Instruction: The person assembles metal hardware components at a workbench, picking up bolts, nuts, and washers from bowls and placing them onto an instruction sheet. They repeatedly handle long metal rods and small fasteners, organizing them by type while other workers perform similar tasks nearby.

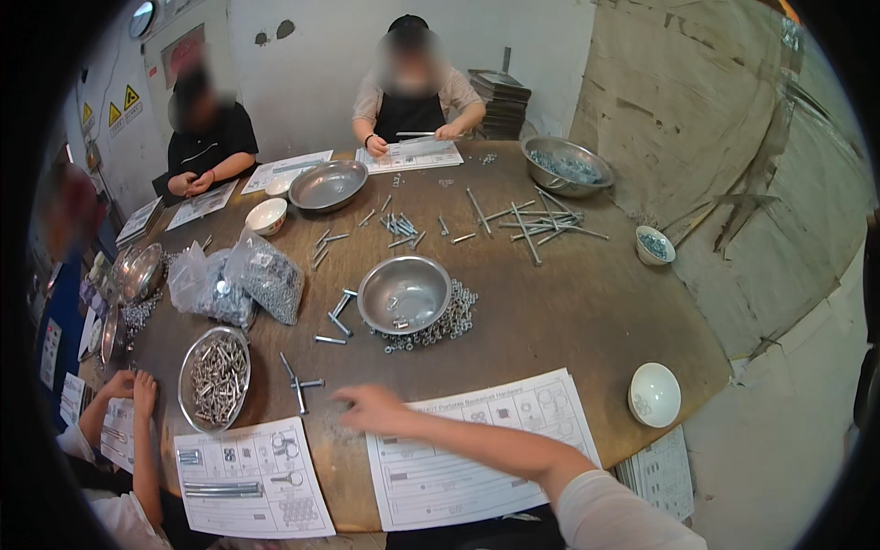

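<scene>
My right hand (368, 409) reaches leftward over the table, its forearm crossing a large printed sheet (490, 490). The fingers are stretched out and look empty, slightly blurred. Just past the fingertips lie a few loose bolts (301, 385), some crossing each other. My left hand is not in view. Left of the bolts stands an oval-looking metal bowl (188, 390) heaped with short metal fasteners. A second printed sheet (302, 458) lies in front of it, with bolts and long rods resting on its left part.
A metal bowl (367, 316) sits among loose nuts (454, 321). Behind are bagged hardware (266, 280), long bolts (550, 222) and a wide bowl (541, 183). A white bowl (646, 408) stands at the right edge. A co-worker's hands (133, 390) are at left; two other people sit across.
</scene>
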A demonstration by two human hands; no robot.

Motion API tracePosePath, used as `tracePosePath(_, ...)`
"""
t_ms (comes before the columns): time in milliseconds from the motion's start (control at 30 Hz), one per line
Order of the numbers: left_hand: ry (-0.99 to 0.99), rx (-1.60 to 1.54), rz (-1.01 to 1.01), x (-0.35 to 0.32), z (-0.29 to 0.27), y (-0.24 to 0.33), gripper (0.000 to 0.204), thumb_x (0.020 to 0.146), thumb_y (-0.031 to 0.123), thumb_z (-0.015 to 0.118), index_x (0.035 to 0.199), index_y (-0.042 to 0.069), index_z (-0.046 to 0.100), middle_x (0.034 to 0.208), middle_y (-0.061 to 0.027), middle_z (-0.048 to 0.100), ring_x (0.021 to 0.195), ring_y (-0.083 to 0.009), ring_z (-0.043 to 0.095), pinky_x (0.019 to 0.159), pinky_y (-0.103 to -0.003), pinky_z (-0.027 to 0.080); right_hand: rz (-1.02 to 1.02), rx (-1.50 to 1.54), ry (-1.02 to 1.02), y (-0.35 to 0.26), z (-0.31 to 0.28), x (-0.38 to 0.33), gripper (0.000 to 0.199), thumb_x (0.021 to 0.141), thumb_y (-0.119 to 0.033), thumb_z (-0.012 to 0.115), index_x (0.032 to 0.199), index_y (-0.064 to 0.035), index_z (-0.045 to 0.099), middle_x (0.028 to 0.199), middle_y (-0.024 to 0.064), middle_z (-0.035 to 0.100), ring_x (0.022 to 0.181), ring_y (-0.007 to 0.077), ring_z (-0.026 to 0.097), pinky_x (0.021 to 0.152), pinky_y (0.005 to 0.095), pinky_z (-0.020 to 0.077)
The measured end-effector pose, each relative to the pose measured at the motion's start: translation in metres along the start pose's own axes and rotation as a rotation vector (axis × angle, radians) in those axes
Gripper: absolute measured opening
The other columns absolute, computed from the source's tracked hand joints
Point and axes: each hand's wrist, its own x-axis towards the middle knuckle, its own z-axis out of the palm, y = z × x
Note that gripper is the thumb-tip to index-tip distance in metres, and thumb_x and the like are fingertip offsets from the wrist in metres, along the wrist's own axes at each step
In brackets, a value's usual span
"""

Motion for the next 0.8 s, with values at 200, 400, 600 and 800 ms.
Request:
tracePosePath(200,-0.368,0.581,-0.032,-0.092,0.221,0.041,0.031,0.098,0.033,0.058,0.087,0.006,0.067,0.075,-0.0038,0.067,0.062,-0.0097,0.058,0.056,-0.023,0.044,-0.002,-0.576,0.841,0.077,-0.216,-0.008,0.013,0.081,-0.017,0.064,0.088,-0.0109,0.073,0.089,0.0132,0.070,0.086,0.0327,0.067,0.077,0.0433,0.0531)
tracePosePath(400,-0.479,0.578,0.283,-0.064,0.349,0.046,0.020,0.095,0.018,0.062,0.082,0.003,0.067,0.069,-0.0050,0.066,0.058,-0.0115,0.056,0.055,-0.026,0.044,0.184,-0.739,0.966,0.125,-0.333,-0.019,0.016,0.081,-0.014,0.059,0.089,-0.0099,0.073,0.087,0.0121,0.070,0.084,0.0331,0.067,0.074,0.0437,0.0525)
tracePosePath(600,-0.632,0.890,0.777,-0.021,0.400,0.014,0.014,0.088,0.014,0.065,0.079,0.003,0.069,0.068,-0.0128,0.065,0.060,-0.0263,0.062,0.057,-0.035,0.048,0.366,-1.096,0.709,0.189,-0.412,0.009,0.040,0.079,-0.010,0.060,0.119,-0.0078,0.060,0.115,0.0171,0.064,0.104,0.0366,0.062,0.086,0.0462,0.0514)
tracePosePath(800,-0.641,0.940,0.898,-0.013,0.397,0.005,0.010,0.089,0.012,0.064,0.084,0.005,0.070,0.073,-0.0139,0.066,0.065,-0.0313,0.064,0.060,-0.040,0.050,0.157,-0.867,0.816,0.186,-0.415,0.056,0.043,0.078,-0.021,0.067,0.117,-0.0046,0.058,0.105,0.0194,0.067,0.100,0.0362,0.064,0.086,0.0459,0.0508)
